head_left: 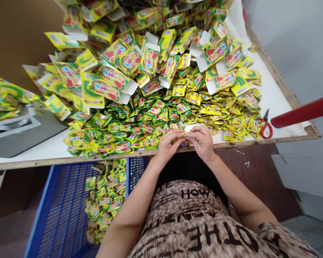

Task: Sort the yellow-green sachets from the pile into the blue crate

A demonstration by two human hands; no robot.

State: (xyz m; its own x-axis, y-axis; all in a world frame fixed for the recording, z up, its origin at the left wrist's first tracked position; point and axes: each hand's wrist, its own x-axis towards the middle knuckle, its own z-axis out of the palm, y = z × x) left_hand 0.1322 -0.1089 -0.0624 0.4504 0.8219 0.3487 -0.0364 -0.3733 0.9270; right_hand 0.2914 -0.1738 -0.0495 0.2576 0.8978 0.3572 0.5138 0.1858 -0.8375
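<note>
My left hand point(170, 143) and my right hand point(202, 143) meet over the table's front edge with fingertips pinched together. What they hold is mostly hidden by the fingers; only small bits of colour show there. Right behind them lie small green candy-like packets point(156, 109) with red fruit prints, heaped to the left. Yellow packets point(212, 111) of similar size are piled to the right. Farther back is a mound of small yellow-green printed cartons point(150, 57), several with white end flaps standing open.
Red-handled scissors point(266, 129) lie at the table's right, beside a red bar point(301, 111). A blue crate point(56, 200) below the left edge contains yellow-green cartons point(107, 200). A grey-sided box point(40, 132) stands at left. A wooden rim point(247, 143) borders the table.
</note>
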